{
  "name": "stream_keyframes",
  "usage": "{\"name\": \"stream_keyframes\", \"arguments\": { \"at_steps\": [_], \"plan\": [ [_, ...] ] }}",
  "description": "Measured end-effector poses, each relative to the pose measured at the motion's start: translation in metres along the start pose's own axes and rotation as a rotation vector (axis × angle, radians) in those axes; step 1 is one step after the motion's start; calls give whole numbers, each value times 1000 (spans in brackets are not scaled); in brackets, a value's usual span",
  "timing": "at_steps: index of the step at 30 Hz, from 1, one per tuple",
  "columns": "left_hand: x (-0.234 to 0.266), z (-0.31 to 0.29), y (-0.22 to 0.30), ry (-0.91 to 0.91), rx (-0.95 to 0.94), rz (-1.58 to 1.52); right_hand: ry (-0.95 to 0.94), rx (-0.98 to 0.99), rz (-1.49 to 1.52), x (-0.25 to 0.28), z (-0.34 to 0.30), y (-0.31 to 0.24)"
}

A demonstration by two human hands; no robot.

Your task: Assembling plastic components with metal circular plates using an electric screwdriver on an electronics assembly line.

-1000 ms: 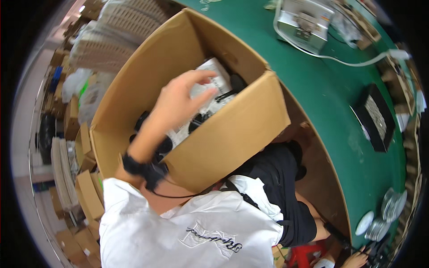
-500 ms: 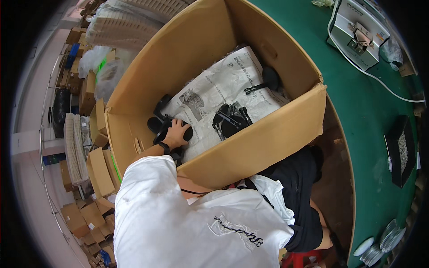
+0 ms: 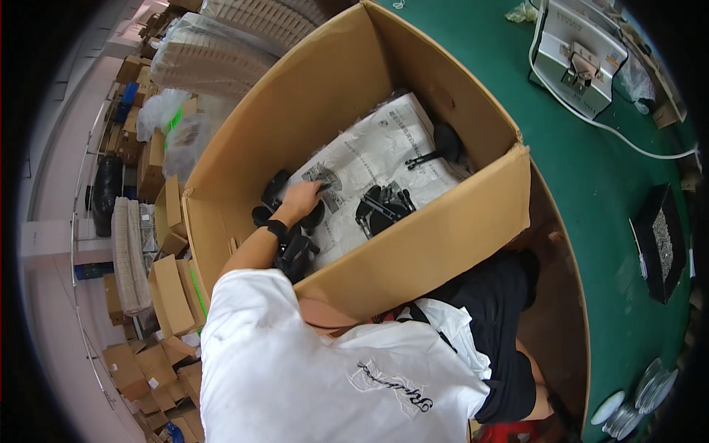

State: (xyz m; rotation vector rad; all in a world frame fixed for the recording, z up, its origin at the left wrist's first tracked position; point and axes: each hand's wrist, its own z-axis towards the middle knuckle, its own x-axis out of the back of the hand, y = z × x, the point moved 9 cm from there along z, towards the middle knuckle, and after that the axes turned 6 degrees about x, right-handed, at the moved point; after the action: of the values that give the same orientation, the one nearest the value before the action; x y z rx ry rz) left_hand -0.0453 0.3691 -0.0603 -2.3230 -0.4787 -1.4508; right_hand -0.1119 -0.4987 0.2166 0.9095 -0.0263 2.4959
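A large open cardboard box (image 3: 443, 244) stands in front of me, lined with a sheet of newspaper (image 3: 384, 148). My left hand (image 3: 299, 203), with a black band on its wrist, reaches down into the box and lies at the left edge of the newspaper. Its fingers curl over the paper beside some black plastic parts (image 3: 295, 251). Whether it grips anything is unclear. Another cluster of black parts (image 3: 380, 210) lies on the paper to the right of the hand, and a black round piece (image 3: 447, 140) sits farther back. My right hand is hidden.
To the right is a green table (image 3: 591, 184) with a grey machine (image 3: 576, 52), its white cable (image 3: 613, 129) and a black tray (image 3: 661, 244). Flattened cardboard boxes (image 3: 170, 295) and plastic bags (image 3: 159, 111) crowd the floor at the left.
My left hand went from the box's near rim down inside. It has since shifted slightly right from the black parts onto the newspaper's edge.
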Motion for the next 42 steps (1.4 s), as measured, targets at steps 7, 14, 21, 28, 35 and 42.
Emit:
{"name": "stream_keyframes", "arguments": {
  "at_steps": [7, 14, 21, 28, 35, 42],
  "plan": [
    [60, 45, 103, -338, -239, -750, 45, -52, -9, -16, -17, 62],
    [-13, 26, 133, -543, -240, -704, 6, -109, -72, 5, -8, 27],
    [24, 21, 116, -422, -268, -616, 180, -126, 14, 18, -21, 19],
    [138, -12, 120, -240, -315, -819, 756, -160, 592, 63, -24, -18],
    [308, -75, 112, 237, -538, -1071, 74, -53, 1321, 17, -3, -205],
    [313, -163, 300, -454, -729, -1451, -778, -308, 2972, 17, 4, -416]
  ]
}}
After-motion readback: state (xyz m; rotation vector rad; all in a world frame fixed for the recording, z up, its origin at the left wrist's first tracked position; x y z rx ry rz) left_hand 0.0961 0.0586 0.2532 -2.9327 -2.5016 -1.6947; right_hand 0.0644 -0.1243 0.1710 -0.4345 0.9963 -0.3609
